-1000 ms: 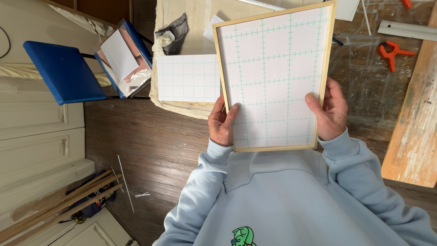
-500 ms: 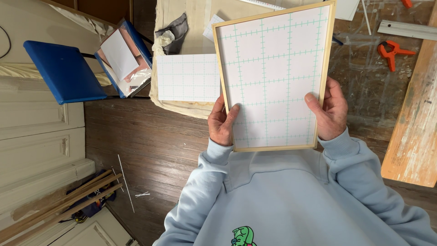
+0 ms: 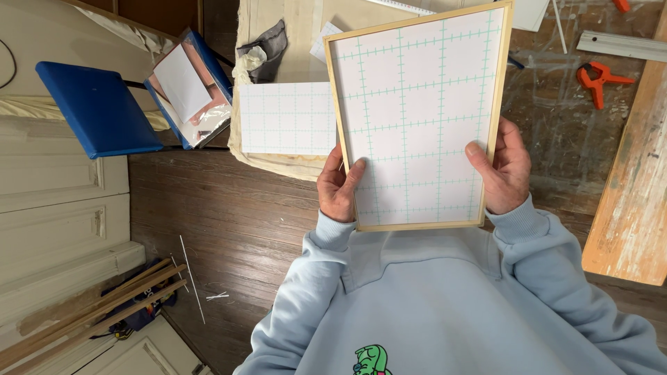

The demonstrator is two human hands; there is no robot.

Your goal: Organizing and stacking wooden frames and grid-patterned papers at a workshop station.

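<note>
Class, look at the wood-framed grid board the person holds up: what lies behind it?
Behind the framed board show a cloth-covered table, a smaller grid sheet and a scuffed worktop. Whatever lies directly behind the board is hidden.

Single head-worn view, steeply downward, close over the hands (image 3: 424, 184)

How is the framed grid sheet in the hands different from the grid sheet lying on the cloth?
The framed grid sheet has a thin light wooden border; the loose grid sheet has none. The framed one is held by the left hand and right hand; the loose one lies flat on the cloth. The framed one looks larger. Both are white with green grid lines.
</note>
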